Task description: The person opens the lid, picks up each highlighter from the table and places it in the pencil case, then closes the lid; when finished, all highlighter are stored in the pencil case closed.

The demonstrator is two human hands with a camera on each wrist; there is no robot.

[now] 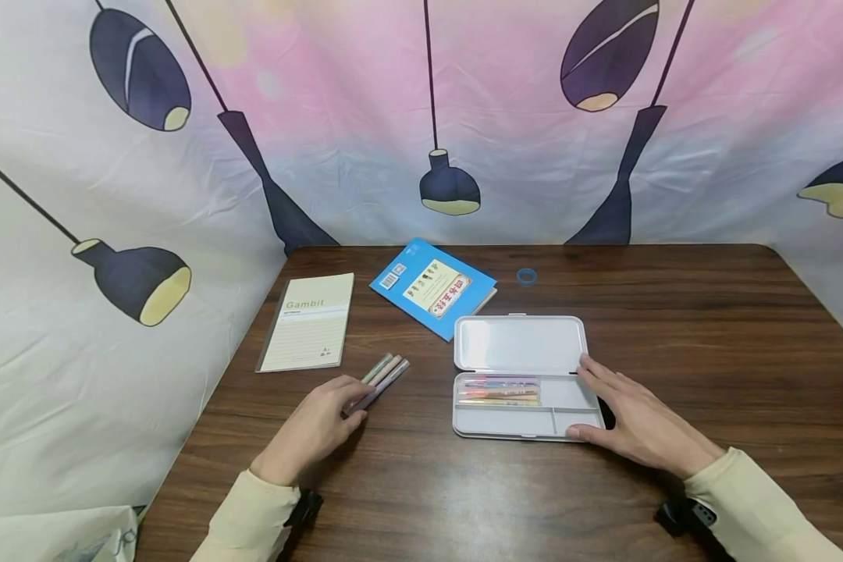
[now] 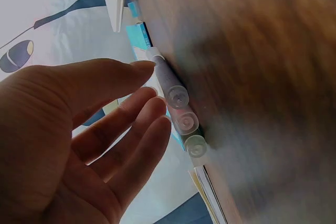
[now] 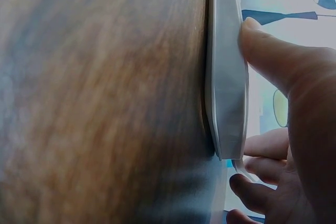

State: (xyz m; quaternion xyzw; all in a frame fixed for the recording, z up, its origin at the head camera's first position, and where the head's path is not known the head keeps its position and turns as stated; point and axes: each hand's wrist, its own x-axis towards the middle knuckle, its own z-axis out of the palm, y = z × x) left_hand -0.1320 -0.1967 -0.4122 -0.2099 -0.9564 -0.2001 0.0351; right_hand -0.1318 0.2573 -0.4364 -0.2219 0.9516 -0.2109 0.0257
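Observation:
My left hand (image 1: pixel 319 429) reaches over three slim pens (image 1: pixel 390 382) lying side by side on the table. In the left wrist view the thumb and fingertips are right at the pens (image 2: pixel 169 74), fingers loosely bent, and the clear round pen ends face the camera. In the head view the hand hides their near ends. An opened white pencil case (image 1: pixel 502 422) has several pastel-coloured pens (image 1: pixel 499 392) in its upper-left compartment. My right hand (image 1: pixel 639 425) rests on its right end, the thumb on the front rim (image 3: pixel 244 51) and the extended fingers by the hinge.
A cream notebook (image 1: pixel 309 324) lies at the left, and a blue booklet (image 1: pixel 421 273) reaches close behind the case's lid. Near the table's back edge is a blue ring (image 1: pixel 526 276). A patterned cloth (image 1: pixel 365 117) hangs behind the wooden table (image 1: pixel 709 328).

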